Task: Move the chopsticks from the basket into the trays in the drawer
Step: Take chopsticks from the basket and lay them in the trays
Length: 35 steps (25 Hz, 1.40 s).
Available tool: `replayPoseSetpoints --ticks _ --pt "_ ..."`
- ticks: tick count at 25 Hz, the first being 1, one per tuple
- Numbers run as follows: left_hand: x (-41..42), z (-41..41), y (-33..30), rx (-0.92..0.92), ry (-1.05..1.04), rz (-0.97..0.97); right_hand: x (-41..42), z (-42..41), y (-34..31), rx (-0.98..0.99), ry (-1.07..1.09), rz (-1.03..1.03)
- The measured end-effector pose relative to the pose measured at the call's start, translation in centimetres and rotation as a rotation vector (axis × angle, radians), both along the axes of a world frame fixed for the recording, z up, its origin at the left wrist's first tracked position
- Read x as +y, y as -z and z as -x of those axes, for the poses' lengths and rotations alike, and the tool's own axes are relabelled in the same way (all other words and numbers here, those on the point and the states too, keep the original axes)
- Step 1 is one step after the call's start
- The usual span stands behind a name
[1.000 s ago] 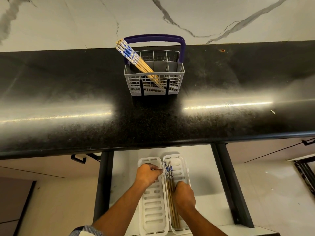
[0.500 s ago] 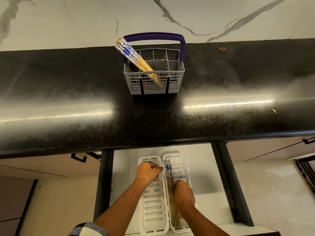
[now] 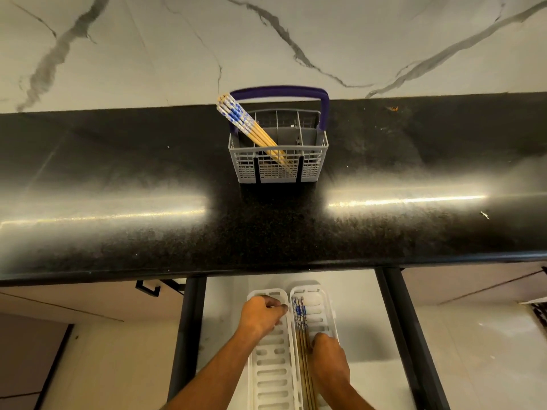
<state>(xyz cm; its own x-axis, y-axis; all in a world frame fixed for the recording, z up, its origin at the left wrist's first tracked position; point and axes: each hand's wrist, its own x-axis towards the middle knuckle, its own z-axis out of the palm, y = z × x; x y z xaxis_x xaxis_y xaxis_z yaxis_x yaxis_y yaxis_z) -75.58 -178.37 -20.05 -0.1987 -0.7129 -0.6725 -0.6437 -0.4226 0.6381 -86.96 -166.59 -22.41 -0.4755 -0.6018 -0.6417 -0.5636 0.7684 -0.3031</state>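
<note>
Chopsticks (image 3: 302, 335) lie in the tray (image 3: 324, 309) beside the loosely curled right hand (image 3: 330, 361), seemingly being squared up, while the curled, empty-looking left hand (image 3: 262, 315) steadies the neighbouring tray (image 3: 270, 377); more wait in the basket (image 3: 278, 161) far beyond both.

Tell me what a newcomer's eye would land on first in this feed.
Probably the grey basket with its purple handle, standing alone mid-counter with a bundle of blue-patterned chopsticks leaning out of its left side. Next, the open drawer below: two white trays side by side, the right tray holding chopsticks, the left tray showing none. The left hand rests on the left tray, the right hand on the right.
</note>
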Motion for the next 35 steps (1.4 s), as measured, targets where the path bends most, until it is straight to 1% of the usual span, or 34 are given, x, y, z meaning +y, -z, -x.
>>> replayPoseSetpoints --ticks 1,2,3,5,6,8,9,11,13,16,18,19,22,24,27,30,35 --pt "-0.2 -0.2 -0.4 0.004 0.024 0.010 -0.3 0.3 -0.7 -0.015 -0.009 0.004" --pt "-0.5 -0.3 -1.1 0.009 0.051 0.013 -0.5 0.8 -1.4 -0.030 -0.030 0.060" --pt "-0.9 -0.3 -2.1 0.018 0.079 0.007 -0.4 1.3 -2.4 -0.081 -0.056 0.112" --pt "-2.2 -0.3 -4.7 0.062 0.132 -0.027 -1.4 2.2 -5.2 -0.141 -0.098 0.152" --pt "-3.0 -0.4 -6.5 0.106 0.150 -0.051 -2.3 2.6 -6.8 -0.140 -0.124 0.176" --pt "-4.9 -0.4 -10.4 0.217 0.164 -0.090 -5.0 2.7 -10.9 -0.075 -0.081 0.247" --pt "-6.0 -0.6 -12.4 0.261 0.154 -0.075 -6.2 2.6 -13.1 -0.039 -0.072 0.309" --pt "-8.4 -0.8 -16.3 0.315 0.089 0.038 -7.7 2.8 -17.4 -0.009 -0.079 0.530" --pt "-11.2 -1.0 -19.5 0.356 -0.033 0.224 -10.2 3.1 -21.2 0.021 -0.068 0.728" --pt "-16.3 -1.0 -22.8 0.356 -0.249 0.507 -14.1 3.2 -25.0 0.034 -0.089 0.879" --pt "-19.3 -0.7 -24.7 0.307 -0.338 0.641 -16.2 3.1 -26.8 0.050 -0.100 0.913" --pt "-20.5 -0.3 -25.5 0.260 -0.345 0.699 -16.9 3.0 -27.4 0.056 -0.092 0.922" --pt "-22.6 1.1 -26.5 0.042 -0.248 0.813 -18.0 2.7 -27.9 0.018 -0.066 0.912" --pt "-23.1 2.0 -26.2 0.005 -0.239 0.811 -17.8 2.6 -27.4 -0.020 -0.058 0.874" --pt "-23.8 2.7 -25.6 0.000 -0.317 0.783 -16.9 3.2 -27.0 -0.064 -0.034 0.821" --pt "-24.3 3.1 -25.3 -0.018 -0.374 0.772 -16.1 4.2 -27.1 -0.046 -0.007 0.818" --pt "-25.0 3.7 -25.5 -0.049 -0.377 0.808 -15.5 5.0 -27.6 -0.005 0.038 0.793"
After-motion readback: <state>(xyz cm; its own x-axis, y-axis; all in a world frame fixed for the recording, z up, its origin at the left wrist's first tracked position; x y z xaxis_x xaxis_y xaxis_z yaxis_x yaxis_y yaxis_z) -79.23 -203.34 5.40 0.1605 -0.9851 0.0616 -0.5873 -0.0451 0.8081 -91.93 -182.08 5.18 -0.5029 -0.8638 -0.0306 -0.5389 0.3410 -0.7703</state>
